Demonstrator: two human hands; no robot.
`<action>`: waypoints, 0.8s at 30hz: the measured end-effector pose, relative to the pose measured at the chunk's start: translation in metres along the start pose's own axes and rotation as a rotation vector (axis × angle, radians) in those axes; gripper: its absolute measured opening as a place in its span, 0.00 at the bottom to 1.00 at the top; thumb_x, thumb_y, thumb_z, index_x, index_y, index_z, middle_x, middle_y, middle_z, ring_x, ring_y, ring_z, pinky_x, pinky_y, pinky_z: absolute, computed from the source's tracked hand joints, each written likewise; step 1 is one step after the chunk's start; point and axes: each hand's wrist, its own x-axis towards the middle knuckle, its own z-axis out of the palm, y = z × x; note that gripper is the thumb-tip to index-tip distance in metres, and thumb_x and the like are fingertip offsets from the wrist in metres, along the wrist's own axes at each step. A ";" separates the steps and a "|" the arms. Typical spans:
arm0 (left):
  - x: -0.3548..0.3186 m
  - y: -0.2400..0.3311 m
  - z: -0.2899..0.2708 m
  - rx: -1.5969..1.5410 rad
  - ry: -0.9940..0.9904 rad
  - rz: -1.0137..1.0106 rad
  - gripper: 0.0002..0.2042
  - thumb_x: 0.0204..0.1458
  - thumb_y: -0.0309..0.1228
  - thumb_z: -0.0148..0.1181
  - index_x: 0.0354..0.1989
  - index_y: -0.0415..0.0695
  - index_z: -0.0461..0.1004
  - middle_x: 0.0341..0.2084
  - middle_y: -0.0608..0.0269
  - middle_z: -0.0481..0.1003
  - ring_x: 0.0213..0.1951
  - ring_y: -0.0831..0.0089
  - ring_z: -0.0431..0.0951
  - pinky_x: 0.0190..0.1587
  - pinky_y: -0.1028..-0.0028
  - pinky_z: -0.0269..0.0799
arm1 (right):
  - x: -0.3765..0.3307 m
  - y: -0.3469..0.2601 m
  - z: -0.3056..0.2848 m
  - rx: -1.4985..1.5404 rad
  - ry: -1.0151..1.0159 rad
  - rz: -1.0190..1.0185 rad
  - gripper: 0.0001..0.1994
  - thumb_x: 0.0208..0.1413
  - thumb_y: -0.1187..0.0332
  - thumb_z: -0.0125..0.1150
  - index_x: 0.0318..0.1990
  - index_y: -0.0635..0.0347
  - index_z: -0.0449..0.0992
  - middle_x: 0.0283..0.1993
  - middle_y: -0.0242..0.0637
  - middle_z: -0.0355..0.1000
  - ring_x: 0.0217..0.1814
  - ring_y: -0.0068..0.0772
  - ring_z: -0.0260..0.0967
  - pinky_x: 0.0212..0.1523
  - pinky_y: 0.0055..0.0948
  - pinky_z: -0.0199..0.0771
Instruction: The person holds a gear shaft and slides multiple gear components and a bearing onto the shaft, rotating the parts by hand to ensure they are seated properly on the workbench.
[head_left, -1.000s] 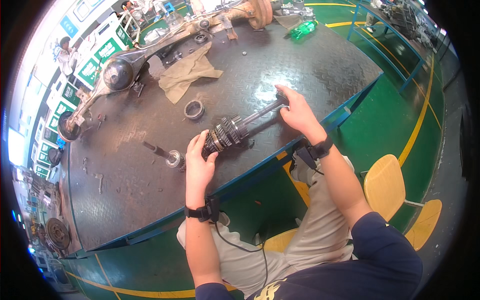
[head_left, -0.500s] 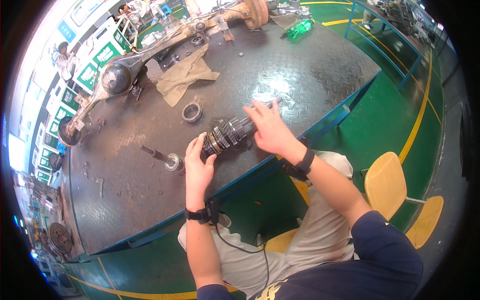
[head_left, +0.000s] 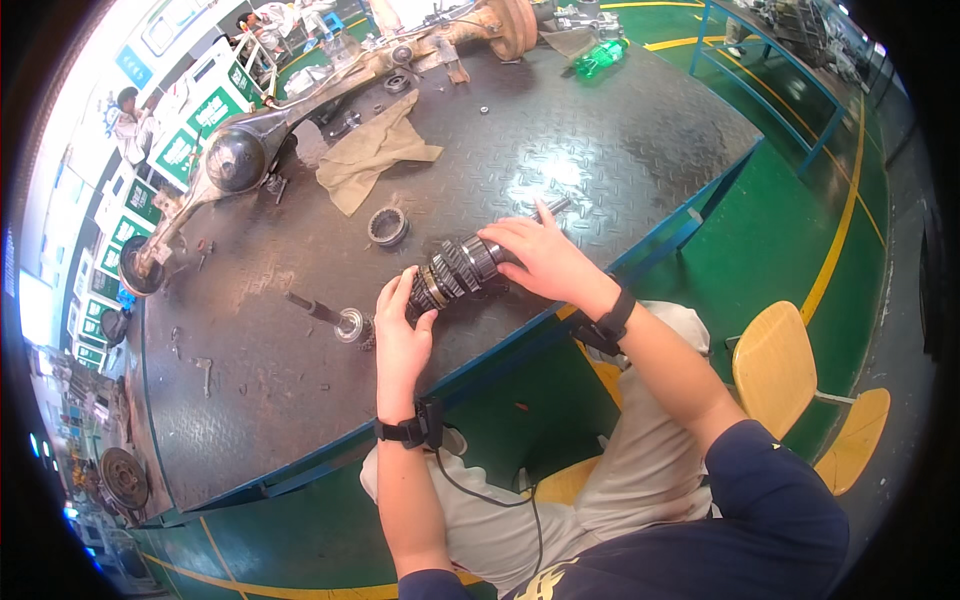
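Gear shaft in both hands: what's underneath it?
Dark tread-plate tabletop shows around the gear shaft. The surface directly beneath is hidden by the shaft itself, the left hand at one end and the right hand farther along.

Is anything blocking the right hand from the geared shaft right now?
Nothing visible: the right hand lies over the geared shaft next to its gears, and the left hand holds the gears' opposite end. The metal ring sits beyond, apart from both hands.

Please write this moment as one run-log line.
left hand: around gear shaft, left end; right hand: over its right part; toothed ring: on table
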 end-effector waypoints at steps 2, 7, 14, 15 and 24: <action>0.000 0.001 0.000 -0.002 -0.001 -0.002 0.35 0.49 0.15 0.70 0.70 0.43 0.71 0.65 0.42 0.71 0.66 0.45 0.73 0.70 0.59 0.68 | 0.000 0.003 -0.004 -0.010 -0.009 -0.002 0.25 0.56 0.74 0.65 0.63 0.52 0.74 0.61 0.37 0.77 0.68 0.43 0.72 0.80 0.68 0.46; 0.000 0.002 -0.002 0.014 0.002 -0.009 0.35 0.49 0.16 0.70 0.70 0.44 0.71 0.66 0.42 0.70 0.66 0.45 0.73 0.70 0.59 0.68 | -0.001 0.012 -0.017 -0.052 0.097 0.148 0.21 0.55 0.71 0.63 0.58 0.58 0.76 0.50 0.43 0.79 0.60 0.47 0.76 0.79 0.69 0.49; 0.001 0.002 -0.001 0.007 -0.003 -0.012 0.35 0.49 0.16 0.70 0.70 0.43 0.71 0.65 0.42 0.71 0.66 0.45 0.73 0.70 0.59 0.68 | -0.004 0.033 -0.040 -0.100 0.150 0.272 0.20 0.56 0.70 0.59 0.56 0.62 0.79 0.49 0.47 0.82 0.56 0.50 0.78 0.75 0.63 0.57; 0.000 0.002 -0.001 0.009 -0.003 -0.006 0.34 0.49 0.16 0.70 0.69 0.43 0.71 0.65 0.42 0.71 0.66 0.45 0.73 0.70 0.59 0.68 | -0.003 0.034 -0.042 -0.100 0.129 0.326 0.20 0.55 0.71 0.59 0.56 0.62 0.80 0.49 0.47 0.82 0.55 0.51 0.78 0.74 0.59 0.60; 0.000 0.001 -0.001 -0.011 0.002 0.003 0.34 0.49 0.16 0.70 0.69 0.43 0.72 0.65 0.42 0.71 0.65 0.45 0.73 0.70 0.59 0.68 | -0.006 0.027 -0.041 0.017 0.222 0.344 0.23 0.53 0.76 0.58 0.58 0.68 0.77 0.51 0.56 0.79 0.58 0.59 0.76 0.58 0.49 0.76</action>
